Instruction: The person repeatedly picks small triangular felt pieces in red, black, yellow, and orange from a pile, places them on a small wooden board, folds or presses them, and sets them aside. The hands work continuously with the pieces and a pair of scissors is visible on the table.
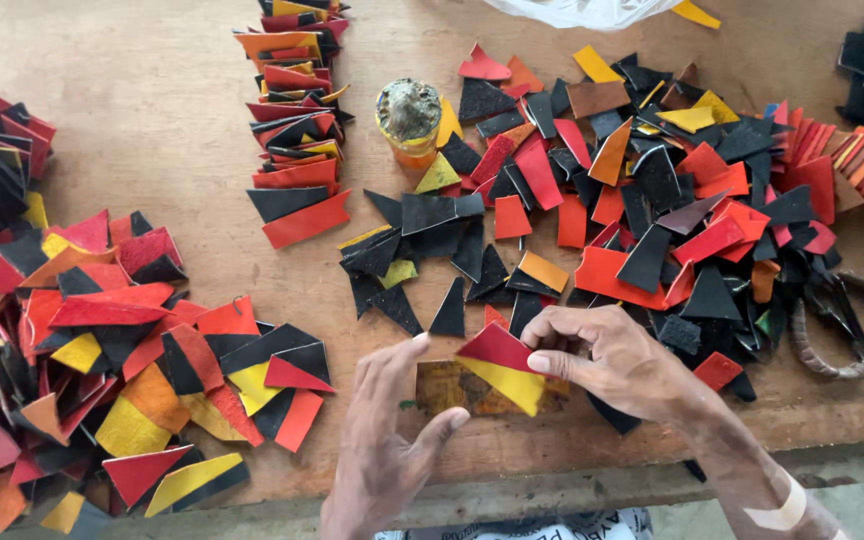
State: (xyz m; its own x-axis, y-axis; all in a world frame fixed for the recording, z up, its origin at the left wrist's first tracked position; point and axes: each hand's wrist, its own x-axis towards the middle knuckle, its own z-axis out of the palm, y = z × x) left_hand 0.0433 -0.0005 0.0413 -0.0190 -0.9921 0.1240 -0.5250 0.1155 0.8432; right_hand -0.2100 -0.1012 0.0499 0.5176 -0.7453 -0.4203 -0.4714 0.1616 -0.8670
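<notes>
Wooden surface (152, 120) crowded: scrap piles left, right, far. Bare strip far left; near edge just below wrists. Right hand (617, 365) pinches red-and-yellow piece (504, 368) between thumb and fingers, over small board (452, 388) near edge. Left hand (387, 435) just left of piece, fingers spread, holding nothing, thumb on board. Glue jar (409, 118) far centre; scissors (842, 325) right.

Ahead of you on the wooden tabletop (152, 110) stands a small orange jar (409, 122) with a crusted top — just left of it runs a neat overlapping row of red, black and yellow pieces (295, 120). To your right lies a loose heap of triangular scraps (652, 200), with wrapped-handle scissors (845, 322) at its edge. A second pile (72, 340) spreads at your left — white plastic (582, 12) shows at the far edge.
</notes>
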